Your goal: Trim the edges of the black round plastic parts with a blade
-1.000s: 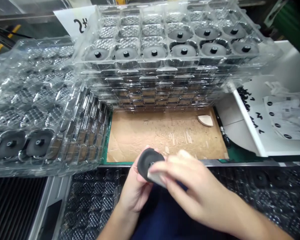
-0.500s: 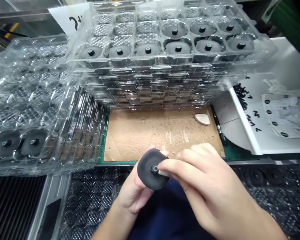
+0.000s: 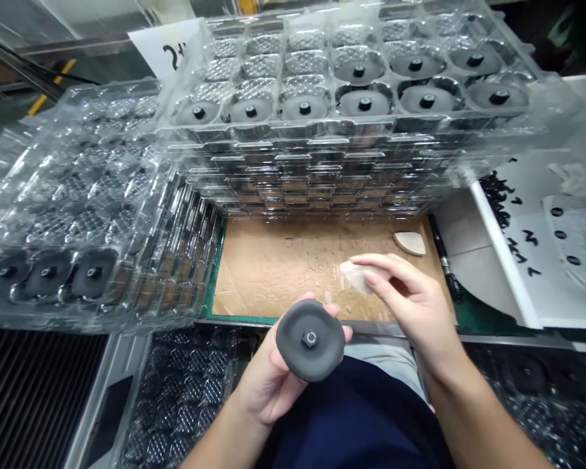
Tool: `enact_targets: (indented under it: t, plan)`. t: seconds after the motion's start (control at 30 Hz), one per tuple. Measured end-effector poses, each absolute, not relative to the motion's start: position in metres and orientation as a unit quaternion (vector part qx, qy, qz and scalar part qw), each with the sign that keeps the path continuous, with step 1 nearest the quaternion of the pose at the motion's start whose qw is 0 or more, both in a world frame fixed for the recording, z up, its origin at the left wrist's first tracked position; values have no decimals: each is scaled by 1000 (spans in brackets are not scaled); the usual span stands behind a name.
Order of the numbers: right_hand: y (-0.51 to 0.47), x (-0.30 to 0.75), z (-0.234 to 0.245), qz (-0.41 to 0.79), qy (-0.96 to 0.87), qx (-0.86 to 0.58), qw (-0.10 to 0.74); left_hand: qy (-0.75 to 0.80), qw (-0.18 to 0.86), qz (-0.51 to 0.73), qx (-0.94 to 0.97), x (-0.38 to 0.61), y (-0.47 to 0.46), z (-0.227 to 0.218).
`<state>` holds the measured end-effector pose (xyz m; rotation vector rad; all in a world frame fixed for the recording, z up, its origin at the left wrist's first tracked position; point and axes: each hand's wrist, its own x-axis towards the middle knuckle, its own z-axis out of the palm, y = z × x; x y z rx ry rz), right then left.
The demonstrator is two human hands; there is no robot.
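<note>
My left hand (image 3: pixel 273 378) is closed around the edge of a dark grey, rounded-square disc (image 3: pixel 297 355). A short round stub with a pale ring on its end stands at the disc's centre and faces up. To the right and further off, my right hand (image 3: pixel 410 293) pinches a small, thin white piece (image 3: pixel 356 277) between thumb and fingers; whether it is cloth or some other sheet I cannot tell. It hangs over the cardboard sheet (image 3: pixel 258 273), apart from the disc.
A stack of clear plastic trays (image 3: pixel 317 130) with similar discs rises behind the cardboard. Another tray stack (image 3: pixel 97 215) stands at left. A pale wedge-shaped piece (image 3: pixel 410 243) and a black pen (image 3: pixel 448 267) lie at right, beside a white bin (image 3: pixel 561 299) with small black parts.
My right hand has moved off the disc's stub, up and to the right, with the white piece in its fingers. My left hand still holds the disc. The camera view has shifted slightly.
</note>
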<state>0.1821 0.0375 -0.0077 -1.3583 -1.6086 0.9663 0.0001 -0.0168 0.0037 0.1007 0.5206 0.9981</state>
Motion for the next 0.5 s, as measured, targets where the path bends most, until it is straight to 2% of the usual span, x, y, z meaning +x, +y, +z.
enact_targets:
  t: [0.1,0.2,0.27,0.37,0.43,0.5]
  plan:
    - [12,192,-46,401,-597,-610,333,237,852,464,36,-3,-14,2]
    - [-11,192,-78,419,-613,-608,280,241,859,452,20,-3,-12,2]
    - [-15,193,-83,424,-615,-609,265,238,862,448,16,-3,-11,1]
    - [-7,197,-56,414,-600,-625,279,223,871,437,24,-2,-10,1]
    - [1,196,-21,390,-600,-617,328,226,872,433,33,-1,-11,1]
    - [9,188,14,352,-666,-524,397,278,856,433,59,3,-12,3]
